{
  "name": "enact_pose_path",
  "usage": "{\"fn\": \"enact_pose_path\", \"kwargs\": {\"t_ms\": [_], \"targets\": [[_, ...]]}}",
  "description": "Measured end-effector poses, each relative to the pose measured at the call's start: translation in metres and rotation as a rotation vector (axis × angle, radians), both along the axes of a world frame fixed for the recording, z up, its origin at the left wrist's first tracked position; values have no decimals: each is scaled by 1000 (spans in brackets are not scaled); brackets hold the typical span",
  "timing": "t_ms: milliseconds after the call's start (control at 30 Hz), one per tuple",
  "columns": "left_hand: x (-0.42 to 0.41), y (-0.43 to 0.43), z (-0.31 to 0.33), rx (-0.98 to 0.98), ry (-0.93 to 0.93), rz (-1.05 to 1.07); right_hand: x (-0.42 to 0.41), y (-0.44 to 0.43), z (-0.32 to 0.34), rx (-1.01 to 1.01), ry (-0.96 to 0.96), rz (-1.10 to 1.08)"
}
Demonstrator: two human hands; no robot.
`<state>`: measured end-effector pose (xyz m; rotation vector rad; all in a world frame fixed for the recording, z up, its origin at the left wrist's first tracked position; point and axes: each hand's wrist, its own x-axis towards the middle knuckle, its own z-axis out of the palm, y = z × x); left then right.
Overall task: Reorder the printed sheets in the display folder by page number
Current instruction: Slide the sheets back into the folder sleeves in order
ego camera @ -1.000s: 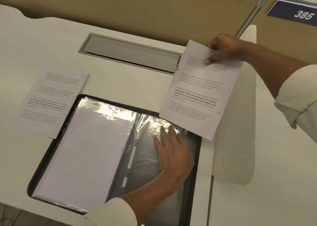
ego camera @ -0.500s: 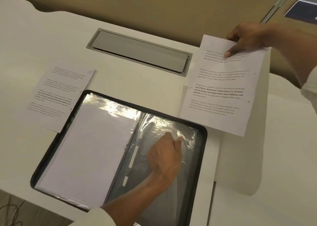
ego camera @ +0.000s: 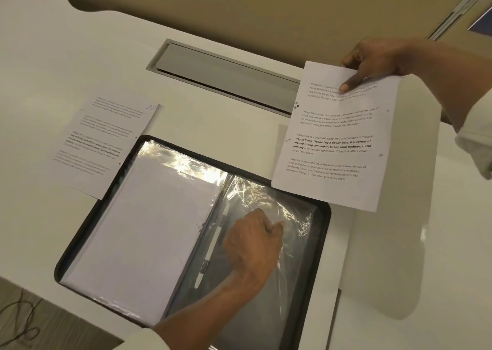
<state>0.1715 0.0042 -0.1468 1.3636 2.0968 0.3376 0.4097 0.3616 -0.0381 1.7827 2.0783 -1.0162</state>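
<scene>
- Here, the left hand [ego camera: 253,240] hides its fingertips behind its knuckles. Its curled fingers pinch the clear sleeve [ego camera: 292,216] on the right half of the display folder [ego camera: 87,224].
- The folder's near right corner is cut off, and glare washes out the sleeve tops.
- No page number can be read on the held sheet [ego camera: 332,142].
- The right hand [ego camera: 372,59] pinches that sheet's top edge, with the forefinger on the print.
- The folder lies open by the front edge of the table [ego camera: 80,57], with bare room far left and right.
- A loose sheet [ego camera: 106,142] lies just beside the folder's far left rim.
- The folder's spine runs near to far, leaning right. The held sheet's long axis does the same, and its text reads upright.
</scene>
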Motion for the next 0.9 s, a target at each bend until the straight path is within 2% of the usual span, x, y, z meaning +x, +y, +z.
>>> {"fn": "enact_pose_path", "kwargs": {"t_ms": [300,633,900], "targets": [[5,1,2,103,158,-212,-29,14,-9,28,20,38],[16,0,-17,265,379,-329,-82,24,-38,10,62,141],[18,-4,-22,397,414,-367,-92,18,-67,64,165,24]]}}
